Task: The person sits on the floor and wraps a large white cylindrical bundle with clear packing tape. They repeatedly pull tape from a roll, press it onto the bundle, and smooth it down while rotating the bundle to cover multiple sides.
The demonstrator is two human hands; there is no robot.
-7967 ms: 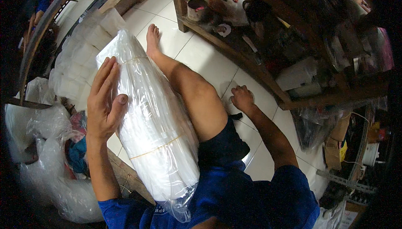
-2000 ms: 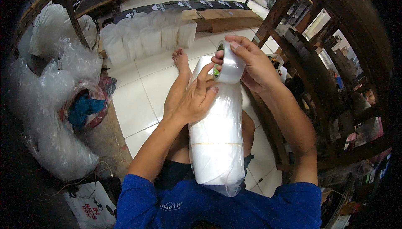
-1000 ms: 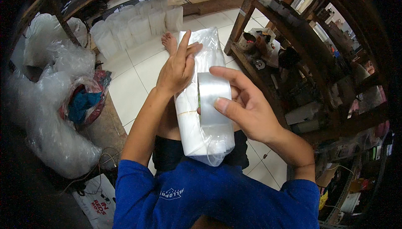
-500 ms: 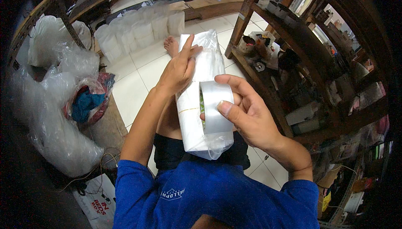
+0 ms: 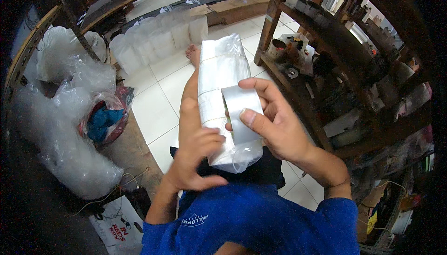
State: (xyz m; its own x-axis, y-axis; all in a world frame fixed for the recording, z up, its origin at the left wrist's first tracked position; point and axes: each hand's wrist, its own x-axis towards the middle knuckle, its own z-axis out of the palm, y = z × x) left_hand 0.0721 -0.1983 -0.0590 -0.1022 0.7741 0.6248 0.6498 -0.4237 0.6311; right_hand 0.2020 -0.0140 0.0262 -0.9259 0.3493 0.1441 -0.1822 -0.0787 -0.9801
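Note:
A long bundle wrapped in clear plastic, white inside, (image 5: pixel 219 71) lies lengthwise across my lap, with thin bands around it. My right hand (image 5: pixel 281 127) grips a wide roll of clear tape (image 5: pixel 243 110) over the bundle's right side, thumb on the outer face and fingers partly inside the ring. Beside the near left side of the bundle is my left hand (image 5: pixel 192 156), slightly blurred. Its fingers reach over the bundle's edge and its thumb is spread away toward my shirt; nothing shows in it. Whether its fingertips touch the plastic I cannot tell.
A row of similar plastic-wrapped bundles (image 5: pixel 156 40) stands on the tiled floor ahead. Large clear plastic bags (image 5: pixel 65 129) crowd the left, beside a bag with blue cloth (image 5: pixel 104 122). To the right rises a dark wooden shelf (image 5: pixel 321 36) holding assorted items.
My left hand has come back from the far end of the bundle to its near left side. The right hand still holds the tape roll in nearly the same place.

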